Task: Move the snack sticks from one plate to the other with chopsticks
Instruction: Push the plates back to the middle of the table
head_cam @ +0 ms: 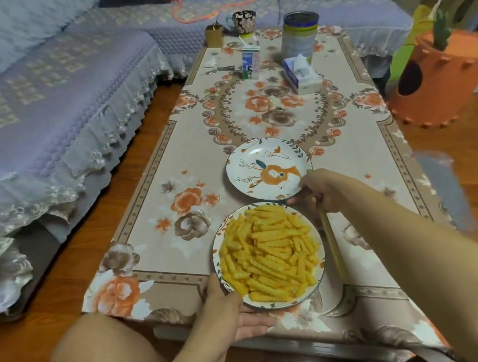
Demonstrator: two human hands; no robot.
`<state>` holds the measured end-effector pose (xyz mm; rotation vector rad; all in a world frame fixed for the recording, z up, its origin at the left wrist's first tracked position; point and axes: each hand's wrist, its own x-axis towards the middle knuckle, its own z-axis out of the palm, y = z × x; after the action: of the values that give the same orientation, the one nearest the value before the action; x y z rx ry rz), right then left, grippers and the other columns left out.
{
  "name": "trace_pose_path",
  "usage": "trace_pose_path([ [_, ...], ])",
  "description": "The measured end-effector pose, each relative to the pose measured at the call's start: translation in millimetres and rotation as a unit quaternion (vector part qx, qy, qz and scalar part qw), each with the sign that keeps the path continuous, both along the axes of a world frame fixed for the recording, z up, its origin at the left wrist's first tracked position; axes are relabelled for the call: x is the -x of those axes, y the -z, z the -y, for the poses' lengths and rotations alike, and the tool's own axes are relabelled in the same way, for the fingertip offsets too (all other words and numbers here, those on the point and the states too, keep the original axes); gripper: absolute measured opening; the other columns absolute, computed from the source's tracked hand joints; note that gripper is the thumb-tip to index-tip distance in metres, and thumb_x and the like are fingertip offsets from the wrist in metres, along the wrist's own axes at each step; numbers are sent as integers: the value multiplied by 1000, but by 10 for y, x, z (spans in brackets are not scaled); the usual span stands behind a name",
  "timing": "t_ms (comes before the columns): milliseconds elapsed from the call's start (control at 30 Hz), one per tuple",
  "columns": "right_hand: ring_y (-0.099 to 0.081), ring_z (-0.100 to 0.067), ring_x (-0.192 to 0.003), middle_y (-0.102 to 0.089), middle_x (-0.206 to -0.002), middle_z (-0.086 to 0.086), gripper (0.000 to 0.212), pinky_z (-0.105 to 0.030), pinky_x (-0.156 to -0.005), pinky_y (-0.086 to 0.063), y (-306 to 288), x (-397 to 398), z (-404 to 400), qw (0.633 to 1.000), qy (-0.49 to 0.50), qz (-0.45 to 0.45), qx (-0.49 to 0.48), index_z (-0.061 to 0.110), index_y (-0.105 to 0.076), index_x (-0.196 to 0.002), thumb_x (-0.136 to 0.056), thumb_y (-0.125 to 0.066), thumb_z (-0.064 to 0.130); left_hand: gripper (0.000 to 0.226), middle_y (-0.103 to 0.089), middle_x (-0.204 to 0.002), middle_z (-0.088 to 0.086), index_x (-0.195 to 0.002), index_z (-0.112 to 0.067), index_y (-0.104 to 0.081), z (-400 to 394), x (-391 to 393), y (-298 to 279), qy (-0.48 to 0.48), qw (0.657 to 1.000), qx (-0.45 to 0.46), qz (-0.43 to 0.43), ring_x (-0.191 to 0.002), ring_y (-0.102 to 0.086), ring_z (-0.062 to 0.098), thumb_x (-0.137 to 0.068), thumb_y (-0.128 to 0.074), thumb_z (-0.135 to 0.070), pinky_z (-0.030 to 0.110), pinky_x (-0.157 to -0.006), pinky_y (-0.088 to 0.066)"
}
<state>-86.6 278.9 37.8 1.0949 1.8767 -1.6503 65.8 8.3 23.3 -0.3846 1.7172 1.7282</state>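
While the fingers of the right hand (325,190) curl around a pair of pale yellow-green chopsticks (332,244), the sticks run back from the fist toward the person, lying along the tablecloth beside the near plate; their tips are hidden under the hand, so whether they touch anything cannot be told. That hand sits at the gap between the two plates, its knuckles against the near rim of the round white plate painted with an orange fox and thin leafy sprigs (247,160), which carries no food. The left hand (236,312) holds the near-left edge of the other plate — thumb lying up over the rim, fingers tucked beneath it. This round white plate with a dark leaf-patterned rim (216,256) is heaped with yellow ridged snack sticks (269,251), all of them piled there, none on the fox plate. The two plates lie just beside each other, almost rim to rim, on the low table's beige cloth printed with orange and brown flowers (170,191).

Farther up the cloth stand a small blue-and-white milk carton (251,63), a pack of tissues (304,75), a tall silver tin with a blue and yellow label (299,33), a floral mug (244,22) and a small brown box (214,36) — with metal scissors (218,68) lying flat near the carton. A lavender quilted sofa with lace trim (31,104) wraps the left side and far end.
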Motion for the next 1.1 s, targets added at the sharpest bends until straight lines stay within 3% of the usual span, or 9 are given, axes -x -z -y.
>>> trace_pose_path([
  [100, -54, -13, -43, -78, -97, -20, 28, -18, -32, -29, 40, 33, -79, 1000, 17, -2, -6, 3, -56, -128, -105, -42, 10, 33, -72, -112, 25, -138, -27, -36, -27, -5, 83, -28, 1000, -9, -2, -79, -75, 43, -108, -40, -13, 42, -65, -64],
  [200, -44, -10, -38, -77, -77, -15, 23, -17, -31, -27, 38, -55, -263, 999, 33, -10, -16, 5, -55, -125, -106, -42, 8, 34, -68, -123, 21, -138, -29, -35, -54, -14, 126, -42, 999, -14, -16, -78, -76, 43, -109, -34, -11, 39, -64, -63],
  [267, -37, -10, -36, -78, -82, -17, 22, -17, -31, -28, 3, -196, -468, 999, 48, 0, -5, 4, -52, -125, -107, -41, 8, 37, -67, -126, 19, -140, -29, -38, -52, 0, 118, -54, 998, -27, -25, -80, -75, 43, -109, -35, -10, 39, -64, -63],
  [333, -38, -10, -40, -78, -91, -19, 20, -17, -32, -29, -50, -415, -684, 998, 65, 8, 3, 5, -54, -122, -106, -42, 7, 39, -69, -124, 18, -141, -28, -43, -4, 70, 118, -66, 997, -34, -36, -81, -75, 45, -108, -39, -8, 39, -63, -63],
  [500, -40, -9, -36, -74, -73, -17, 17, -15, -32, -29, -105, -1094, -1003, 995, 103, 9, 8, -4, -64, -107, -100, -49, 0, 39, -71, -119, 21, -145, -24, -44, 145, 485, 86, -99, 994, -31, -45, -85, -75, 43, -108, -44, -9, 40, -67, -64],
  [667, -47, -16, -50, -76, -85, -25, 24, -15, -34, -27, -2, -1307, -852, 989, 141, -6, 38, -7, -62, -110, -100, -40, -2, 52, -69, -120, 25, -149, -26, -36, 87, 1155, 91, -127, 991, -47, -24, -87, -75, 45, -105, -40, 1, 41, -64, -64],
  [733, -52, -15, -42, -75, -95, -30, 27, -15, -33, -25, 20, -1260, -736, 987, 153, -16, 45, -7, -62, -112, -102, -37, -2, 49, -71, -117, 24, -148, -21, -39, -10, 1369, 92, -127, 991, -44, -23, -84, -75, 44, -104, -40, 3, 40, -62, -64],
  [867, -32, -10, -32, -76, -88, -26, 30, -17, -34, -27, 85, -1027, -597, 980, 188, -33, 52, -3, -56, -117, -102, -30, -1, 46, -74, -112, 21, -143, -17, -48, -192, 1654, 85, -115, 992, -44, -32, -82, -76, 39, -103, -38, 5, 34, -58, -62],
  [1100, -23, -10, -41, -79, -90, -18, 39, -17, -40, -24, 146, -723, -600, 977, 206, 20, 48, 1, -51, -134, -101, -32, 6, 43, -73, -114, 19, -128, -15, -53, -322, 1739, 27, -133, 988, -64, -37, -86, -76, 39, -102, -30, 8, 36, -61, -64],
])
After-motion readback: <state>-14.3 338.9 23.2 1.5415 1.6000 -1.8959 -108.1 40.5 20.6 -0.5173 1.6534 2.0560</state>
